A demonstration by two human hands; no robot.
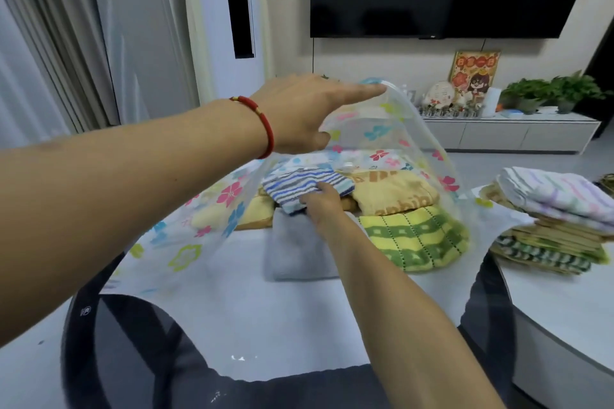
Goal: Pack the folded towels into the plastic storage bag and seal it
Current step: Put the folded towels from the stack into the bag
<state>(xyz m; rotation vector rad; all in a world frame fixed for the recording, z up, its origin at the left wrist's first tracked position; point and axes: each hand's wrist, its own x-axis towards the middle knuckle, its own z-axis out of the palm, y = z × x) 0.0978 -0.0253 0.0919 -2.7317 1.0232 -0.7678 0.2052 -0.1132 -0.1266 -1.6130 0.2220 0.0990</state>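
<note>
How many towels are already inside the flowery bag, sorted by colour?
Blue and white striped towel: 1
Grey towel: 1
Green and yellow patterned towel: 1
Plain yellow towels: 2
Total visible in the plastic bag: 5; others may be hidden.

folded towels lie inside the storage bag; a towel stack sits to its right.

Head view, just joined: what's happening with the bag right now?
The left hand lifts the top flap of the flower-print plastic storage bag, holding its mouth open. The right hand pushes a blue-striped towel inside, beside yellow and green towels. A stack of folded towels still waits outside, on the right.
</note>
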